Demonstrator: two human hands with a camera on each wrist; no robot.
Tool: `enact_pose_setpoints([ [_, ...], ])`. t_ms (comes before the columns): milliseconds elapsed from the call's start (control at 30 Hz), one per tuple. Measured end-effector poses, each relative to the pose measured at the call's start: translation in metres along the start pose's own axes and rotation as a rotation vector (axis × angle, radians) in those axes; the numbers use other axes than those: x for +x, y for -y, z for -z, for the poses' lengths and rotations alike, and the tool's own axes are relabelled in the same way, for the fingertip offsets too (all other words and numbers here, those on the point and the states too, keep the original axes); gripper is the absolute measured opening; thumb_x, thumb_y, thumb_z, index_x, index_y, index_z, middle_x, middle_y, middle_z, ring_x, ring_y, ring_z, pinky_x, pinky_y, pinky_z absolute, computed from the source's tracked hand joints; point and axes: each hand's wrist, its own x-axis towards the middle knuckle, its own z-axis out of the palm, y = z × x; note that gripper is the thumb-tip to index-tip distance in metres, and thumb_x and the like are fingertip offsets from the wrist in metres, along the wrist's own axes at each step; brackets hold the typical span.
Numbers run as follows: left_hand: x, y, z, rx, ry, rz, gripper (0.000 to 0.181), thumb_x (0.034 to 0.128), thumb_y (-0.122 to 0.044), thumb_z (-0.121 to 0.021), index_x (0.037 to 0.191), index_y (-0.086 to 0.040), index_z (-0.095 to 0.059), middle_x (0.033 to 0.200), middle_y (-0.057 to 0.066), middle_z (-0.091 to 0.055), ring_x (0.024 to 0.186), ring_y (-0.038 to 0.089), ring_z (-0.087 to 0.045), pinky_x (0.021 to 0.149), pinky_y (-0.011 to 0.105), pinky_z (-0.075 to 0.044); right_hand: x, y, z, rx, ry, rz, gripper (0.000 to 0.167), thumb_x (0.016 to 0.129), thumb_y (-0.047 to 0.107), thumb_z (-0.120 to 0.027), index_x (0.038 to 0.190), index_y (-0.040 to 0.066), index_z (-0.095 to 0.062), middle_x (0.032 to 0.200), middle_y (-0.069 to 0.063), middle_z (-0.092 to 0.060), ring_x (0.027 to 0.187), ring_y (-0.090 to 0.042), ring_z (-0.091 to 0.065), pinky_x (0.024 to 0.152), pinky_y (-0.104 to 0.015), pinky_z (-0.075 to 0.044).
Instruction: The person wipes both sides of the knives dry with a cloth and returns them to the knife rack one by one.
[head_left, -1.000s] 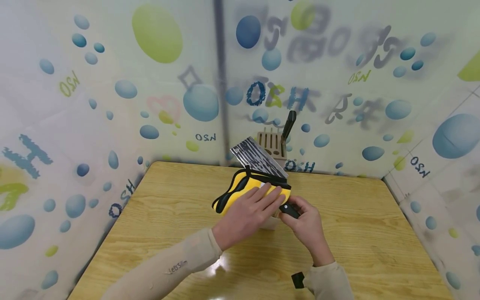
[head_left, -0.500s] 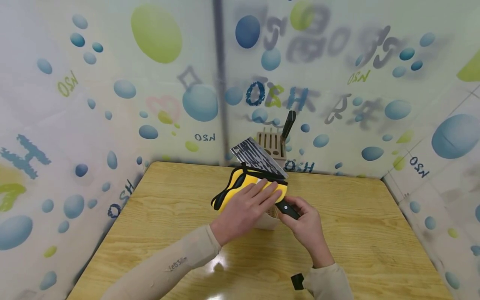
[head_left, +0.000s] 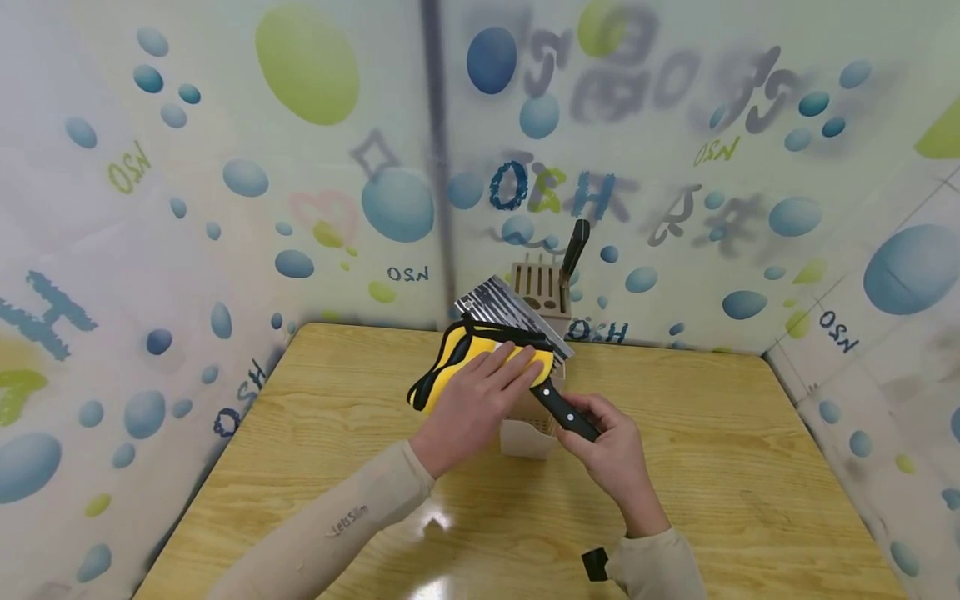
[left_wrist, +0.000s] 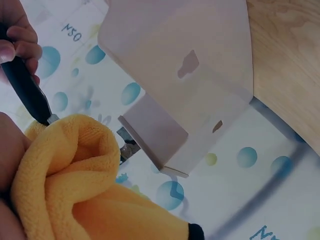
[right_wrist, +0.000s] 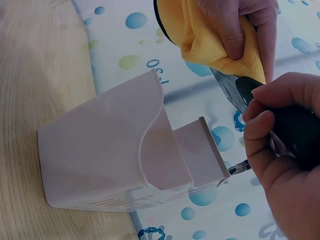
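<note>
A cleaver [head_left: 504,302] with a shiny streaked blade is held up over the table, its blade slanting to the upper left. My right hand [head_left: 618,450] grips the end of its black handle [head_left: 561,410]. Over the lower part of the blade, my left hand [head_left: 472,404] pinches a yellow cloth [left_wrist: 95,150] with dark trim, folded about the steel. In the right wrist view, the thumb and fingers of the left hand [right_wrist: 240,22] lie on opposite sides of the yellow cloth [right_wrist: 212,50]. The cloth hides part of the blade.
Behind and below the cleaver stands a beige knife holder [head_left: 527,439] with a slotted top [right_wrist: 200,150]. One black-handled knife [head_left: 576,248] stands in a slot. The wooden table [head_left: 705,467] meets patterned walls [head_left: 675,208] at its back and sides.
My left hand and the yellow cloth have slid left along the cleaver, away from the handle, exposing more of the black handle and the knife holder's front. The right hand stays nearly still.
</note>
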Motion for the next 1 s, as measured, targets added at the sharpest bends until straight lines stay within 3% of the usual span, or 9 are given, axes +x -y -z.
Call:
enact_pose_setpoints([
  [333,0.000,0.017,0.001,0.019,0.008,0.050,0.049,0.0920,0.005,-0.071,0.139,-0.009,-0.066,0.143,0.010,-0.064,0.131,0.032,-0.061,0.106,0.041,-0.055,-0.001,0.000,0.000,-0.007,0.010,0.036,0.034,0.084,-0.006,-0.079,0.116,0.004,-0.075,0.106,-0.010,-0.072,0.087,-0.020,-0.062,0.079,-0.024,-0.052],
  [567,0.002,0.031,0.000,0.022,0.039,0.092,0.045,0.0940,0.004,-0.069,0.137,-0.009,-0.068,0.141,0.010,-0.065,0.128,0.032,-0.063,0.108,0.043,-0.053,-0.002,-0.003,0.001,-0.012,0.024,0.104,0.034,0.082,-0.007,-0.079,0.114,0.004,-0.076,0.102,-0.008,-0.072,0.084,-0.017,-0.061,0.076,-0.024,-0.053],
  [1000,0.012,0.052,0.004,0.063,0.088,0.157,0.048,0.0885,0.008,-0.068,0.134,-0.009,-0.070,0.135,0.009,-0.069,0.120,0.031,-0.067,0.102,0.043,-0.056,-0.002,-0.009,0.000,-0.026,0.065,0.172,0.038,0.080,-0.013,-0.077,0.114,0.004,-0.075,0.098,-0.007,-0.070,0.081,-0.016,-0.060,0.072,-0.024,-0.053],
])
